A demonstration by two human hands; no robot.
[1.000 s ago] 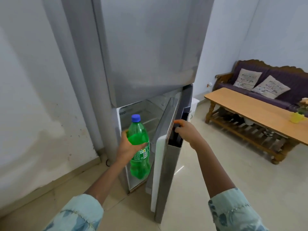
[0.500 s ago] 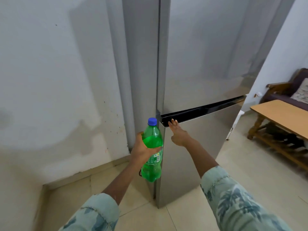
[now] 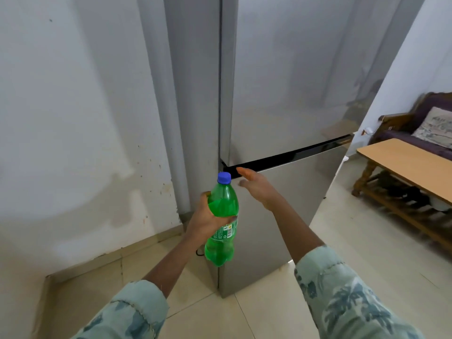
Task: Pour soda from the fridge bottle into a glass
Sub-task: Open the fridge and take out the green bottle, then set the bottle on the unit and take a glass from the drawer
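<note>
A green soda bottle (image 3: 222, 216) with a blue cap is upright in my left hand (image 3: 205, 220), which grips it around the middle, in front of the fridge's left corner. My right hand (image 3: 256, 185) hovers open with fingers spread, just off the lower door of the silver fridge (image 3: 288, 94), near the dark handle groove. Both fridge doors are shut. No glass is in view.
A white wall (image 3: 73, 118) and a grey pipe stand left of the fridge. A wooden coffee table (image 3: 406, 167) stands at the right, with a purple sofa and cushion (image 3: 435, 128) behind it. Tiled floor lies below.
The lower fridge door went from open to shut under my right hand, which has now lifted off it. My left hand kept hold of the bottle outside the fridge.
</note>
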